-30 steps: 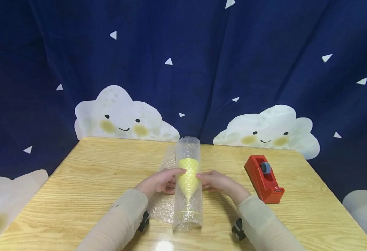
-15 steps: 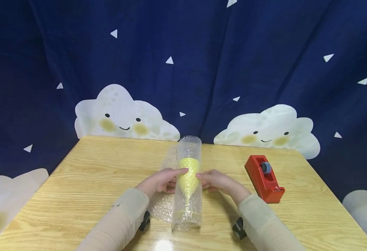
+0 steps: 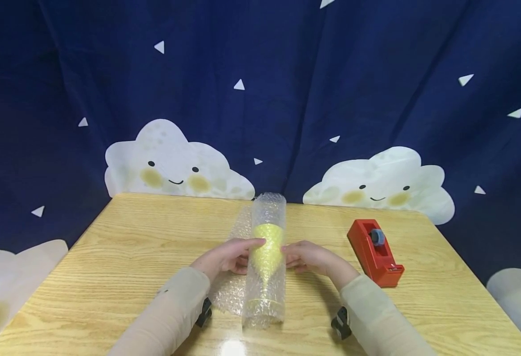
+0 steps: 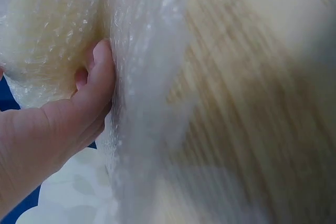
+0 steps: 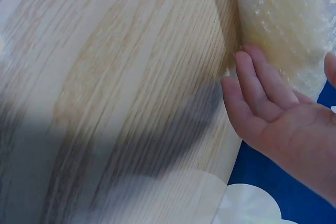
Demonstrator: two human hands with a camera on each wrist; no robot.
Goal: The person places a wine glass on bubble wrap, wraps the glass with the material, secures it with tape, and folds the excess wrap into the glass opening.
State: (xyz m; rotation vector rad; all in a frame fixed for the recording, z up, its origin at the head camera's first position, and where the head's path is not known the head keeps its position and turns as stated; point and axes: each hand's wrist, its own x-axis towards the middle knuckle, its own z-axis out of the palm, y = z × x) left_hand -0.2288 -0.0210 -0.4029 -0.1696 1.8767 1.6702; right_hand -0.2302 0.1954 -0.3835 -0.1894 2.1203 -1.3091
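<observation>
From where I stand, the roll [image 3: 266, 284] of bubble wrap lies lengthwise at the middle of the table [image 3: 162, 227], pointing away from the person, with a yellow goblet-like cup [image 3: 267, 258] showing through it, bowl toward the far end and foot toward the near. A loose flap [image 3: 229, 294] spreads out flat on the left side, just beside the roll. One hand sits at each flank, roughly level with the cup's bowl — I'd guess because the round bundle would tip or unwind if only one side were steadied. The left hand [image 3: 225, 256] grips its side: thumb laid over the top, fingers [image 4: 100, 77] bent, their tips tucked against the wrap. The right hand [image 3: 311, 258] is looser — its fingers [image 5: 254, 85] are nearly straight and slightly parted, tips at the lower edge of the roll, the thumb up at its side; it seems to be bracing more than clasping. How hard either one presses, I can't tell. The red dispenser [image 3: 371, 264], with its blue tape [image 3: 378, 238], stands over to the right, apart from both hands, which looks like a handy spot beyond the right arm.
</observation>
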